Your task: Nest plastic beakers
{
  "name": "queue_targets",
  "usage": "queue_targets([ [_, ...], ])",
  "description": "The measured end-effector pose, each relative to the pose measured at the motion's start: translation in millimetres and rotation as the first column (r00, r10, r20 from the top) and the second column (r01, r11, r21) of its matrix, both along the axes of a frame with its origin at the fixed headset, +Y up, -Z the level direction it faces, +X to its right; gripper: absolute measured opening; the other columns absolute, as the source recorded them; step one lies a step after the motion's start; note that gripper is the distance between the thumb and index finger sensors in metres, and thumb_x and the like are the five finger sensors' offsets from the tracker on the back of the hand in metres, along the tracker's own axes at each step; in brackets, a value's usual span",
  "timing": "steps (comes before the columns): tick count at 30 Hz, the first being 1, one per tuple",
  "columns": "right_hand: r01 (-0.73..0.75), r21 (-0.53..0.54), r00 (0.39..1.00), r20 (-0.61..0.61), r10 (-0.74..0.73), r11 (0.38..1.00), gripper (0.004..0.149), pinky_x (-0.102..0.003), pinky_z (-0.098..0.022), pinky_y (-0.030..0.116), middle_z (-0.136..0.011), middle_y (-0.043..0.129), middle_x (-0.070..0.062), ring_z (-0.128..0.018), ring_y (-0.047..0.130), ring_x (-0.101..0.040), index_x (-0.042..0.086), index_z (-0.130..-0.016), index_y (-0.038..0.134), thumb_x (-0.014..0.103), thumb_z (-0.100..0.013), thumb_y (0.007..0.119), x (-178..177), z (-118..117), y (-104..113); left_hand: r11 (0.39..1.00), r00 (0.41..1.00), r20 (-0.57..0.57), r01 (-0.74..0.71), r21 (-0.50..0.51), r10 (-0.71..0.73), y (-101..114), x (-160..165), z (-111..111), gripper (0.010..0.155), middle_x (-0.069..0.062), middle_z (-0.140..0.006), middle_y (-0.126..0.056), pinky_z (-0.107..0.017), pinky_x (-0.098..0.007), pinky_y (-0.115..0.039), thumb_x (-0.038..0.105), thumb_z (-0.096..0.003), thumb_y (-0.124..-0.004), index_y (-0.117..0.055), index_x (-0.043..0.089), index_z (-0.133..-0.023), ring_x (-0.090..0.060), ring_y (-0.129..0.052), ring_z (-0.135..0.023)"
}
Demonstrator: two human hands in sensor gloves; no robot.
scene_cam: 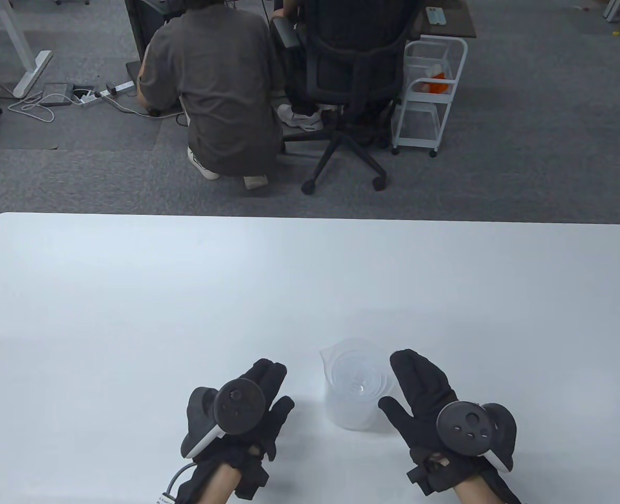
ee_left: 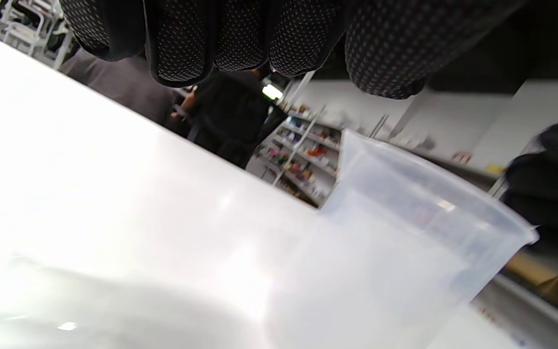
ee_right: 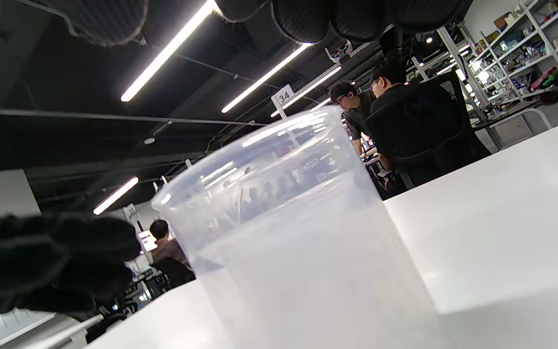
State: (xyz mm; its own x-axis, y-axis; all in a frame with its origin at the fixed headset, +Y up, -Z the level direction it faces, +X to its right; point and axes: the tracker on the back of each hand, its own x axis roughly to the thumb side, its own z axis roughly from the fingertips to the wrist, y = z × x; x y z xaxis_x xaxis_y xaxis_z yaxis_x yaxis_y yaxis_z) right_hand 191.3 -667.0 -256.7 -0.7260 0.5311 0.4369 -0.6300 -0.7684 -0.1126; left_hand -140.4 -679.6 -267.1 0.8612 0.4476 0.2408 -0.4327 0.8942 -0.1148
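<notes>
A clear plastic beaker [scene_cam: 356, 386] stands upright on the white table [scene_cam: 310, 283] near its front edge, with smaller beakers nested inside it. It fills the lower right of the left wrist view [ee_left: 395, 257] and the middle of the right wrist view [ee_right: 298, 242]. My left hand [scene_cam: 260, 391] lies flat and open to the beaker's left, apart from it. My right hand [scene_cam: 415, 383] is open just to its right, fingers stretched beside the rim; I cannot tell if they touch it. Both hands hold nothing.
Beyond the table's far edge, a person [scene_cam: 215, 89] crouches on the grey carpet next to an office chair [scene_cam: 352, 79] and a white wire cart [scene_cam: 431, 94].
</notes>
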Motion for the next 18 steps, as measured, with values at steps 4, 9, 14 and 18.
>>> queue_targets([
  [4,0.08,-0.005,0.997,-0.01,-0.08,0.997,0.074,-0.06,-0.066,0.056,-0.112,0.05,-0.021,-0.098,0.055,-0.05,0.011,-0.104,0.044,0.054,-0.05,0.07,13.1,8.2,-3.9,0.991,0.996,0.007,0.089,-0.103,-0.089,-12.2,-15.8,-2.5,0.065,-0.015,-0.109,-0.054,-0.065,-0.059,-0.064,0.044,-0.0452,-0.077,-0.06,0.016,-0.102,-0.048,-0.07,-0.096],
  [9,0.129,-0.01,0.992,-0.011,-0.129,0.992,0.075,-0.06,-0.066,0.056,-0.112,0.051,-0.021,-0.098,0.055,-0.05,0.011,-0.104,0.044,0.055,-0.05,0.07,23.4,15.8,-9.2,0.967,0.983,0.023,0.181,-0.182,-0.18,-33.3,-25.3,-3.2,0.068,-0.013,-0.11,-0.053,-0.066,-0.059,-0.064,0.046,-0.044,-0.078,-0.057,0.018,-0.102,-0.047,-0.068,-0.097],
  [14,0.166,-0.004,0.986,-0.01,-0.166,0.986,0.075,-0.06,-0.066,0.056,-0.112,0.051,-0.021,-0.098,0.055,-0.05,0.011,-0.104,0.043,0.055,-0.05,0.07,27.6,19.8,-12.5,0.954,0.981,0.03,0.191,-0.23,-0.189,-54.7,-31.1,-4.2,0.07,-0.012,-0.11,-0.05,-0.067,-0.059,-0.062,0.047,-0.0431,-0.079,-0.055,0.019,-0.102,-0.046,-0.065,-0.099],
  [18,0.17,-0.003,0.985,-0.018,-0.17,0.985,0.075,-0.06,-0.066,0.056,-0.112,0.051,-0.021,-0.098,0.055,-0.05,0.011,-0.104,0.043,0.055,-0.05,0.07,26.9,20.8,-14.0,0.95,0.984,0.051,0.177,-0.257,-0.17,-68.0,-31.4,-7.2,0.072,-0.008,-0.112,-0.048,-0.068,-0.059,-0.06,0.048,-0.0423,-0.079,-0.052,0.022,-0.103,-0.046,-0.062,-0.101],
])
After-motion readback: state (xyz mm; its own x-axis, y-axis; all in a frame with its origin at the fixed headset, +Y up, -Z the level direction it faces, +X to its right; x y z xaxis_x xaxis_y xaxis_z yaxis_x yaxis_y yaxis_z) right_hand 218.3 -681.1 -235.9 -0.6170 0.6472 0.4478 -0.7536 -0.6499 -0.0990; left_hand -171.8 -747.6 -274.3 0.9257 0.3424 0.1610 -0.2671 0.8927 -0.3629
